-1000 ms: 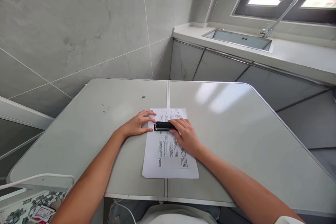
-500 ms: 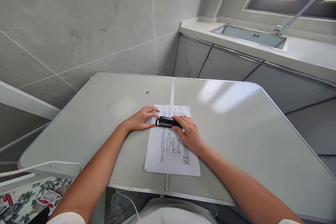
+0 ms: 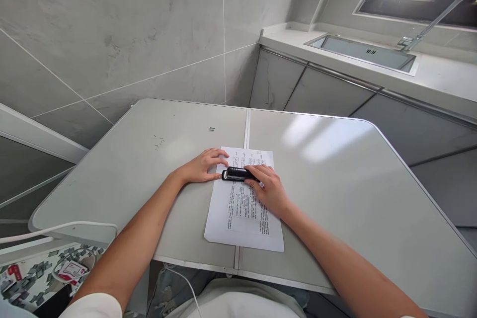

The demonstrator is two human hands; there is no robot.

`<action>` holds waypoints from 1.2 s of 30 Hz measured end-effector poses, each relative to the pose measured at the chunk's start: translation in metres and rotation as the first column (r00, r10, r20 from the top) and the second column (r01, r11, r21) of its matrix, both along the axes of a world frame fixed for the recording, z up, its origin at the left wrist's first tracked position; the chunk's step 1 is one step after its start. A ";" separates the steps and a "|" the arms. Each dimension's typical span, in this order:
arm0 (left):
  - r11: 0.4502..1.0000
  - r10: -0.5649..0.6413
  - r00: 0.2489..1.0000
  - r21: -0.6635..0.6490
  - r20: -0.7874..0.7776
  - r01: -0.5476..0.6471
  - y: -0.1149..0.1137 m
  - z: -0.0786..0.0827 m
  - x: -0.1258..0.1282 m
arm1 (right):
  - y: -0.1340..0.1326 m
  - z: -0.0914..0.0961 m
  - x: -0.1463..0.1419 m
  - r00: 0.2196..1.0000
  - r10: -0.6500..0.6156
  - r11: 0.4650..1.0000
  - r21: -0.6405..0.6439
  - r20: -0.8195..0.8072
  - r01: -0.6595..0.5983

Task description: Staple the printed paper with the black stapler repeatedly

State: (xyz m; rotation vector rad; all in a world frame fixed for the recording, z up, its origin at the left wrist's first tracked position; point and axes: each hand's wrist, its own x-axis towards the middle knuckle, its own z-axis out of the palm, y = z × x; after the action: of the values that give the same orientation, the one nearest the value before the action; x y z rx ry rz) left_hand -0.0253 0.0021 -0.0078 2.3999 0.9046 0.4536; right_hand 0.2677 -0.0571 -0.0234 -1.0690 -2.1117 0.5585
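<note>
A printed white sheet of paper (image 3: pixel 242 213) lies on the grey folding table (image 3: pixel 335 169), across its middle seam. A slim black device (image 3: pixel 235 174) rests crosswise on the sheet's upper part. My right hand (image 3: pixel 269 190) has its fingers curled over the device's right end and grips it. My left hand (image 3: pixel 203 166) lies flat at the sheet's left edge, fingers spread, with thumb and fingertips touching the device's left end.
A tiled wall stands behind the table. A counter with a steel sink (image 3: pixel 363 52) and a tap (image 3: pixel 434 22) runs at the back right. A white cable (image 3: pixel 59 229) and a patterned package (image 3: pixel 40 278) lie low at the left.
Both hands stay on the device and the paper; the right fingers curl a little more over it. The camera has tilted slightly, shifting the scene to the right.
</note>
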 end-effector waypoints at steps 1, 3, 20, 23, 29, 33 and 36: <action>1.000 0.000 1.000 -0.003 0.000 0.000 0.000 0.000 0.000 | 0.000 0.000 0.000 1.000 0.001 1.000 -0.004 0.001 -0.001; 1.000 -0.001 1.000 -0.005 -0.002 0.001 0.000 -0.001 0.000 | 0.001 -0.001 0.000 1.000 0.000 1.000 -0.012 0.006 0.000; 1.000 -0.005 1.000 -0.003 -0.006 0.005 -0.001 0.001 -0.001 | -0.001 0.004 0.001 0.997 0.015 1.000 0.027 0.071 -0.017; 1.000 -0.002 1.000 -0.013 0.008 0.002 -0.001 0.001 -0.001 | 0.000 0.004 0.002 0.997 0.009 1.000 0.028 0.078 -0.011; 1.000 -0.008 1.000 -0.019 -0.030 0.007 0.000 0.003 0.000 | 0.000 0.003 0.000 0.998 0.035 0.998 0.042 0.044 -0.037; 1.000 -0.002 0.999 -0.029 -0.041 0.001 -0.001 0.004 0.000 | 0.000 0.005 0.000 0.997 0.039 0.998 0.054 0.061 -0.042; 0.999 0.001 0.999 -0.045 -0.051 -0.003 -0.001 0.005 0.001 | 0.000 0.005 0.000 0.998 0.028 0.998 0.055 0.063 -0.032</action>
State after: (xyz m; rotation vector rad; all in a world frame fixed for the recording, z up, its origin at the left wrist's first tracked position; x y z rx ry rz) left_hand -0.0245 0.0012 -0.0024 2.3795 0.9299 0.3710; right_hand 0.2681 -0.0567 -0.0187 -1.0370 -2.1880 0.4826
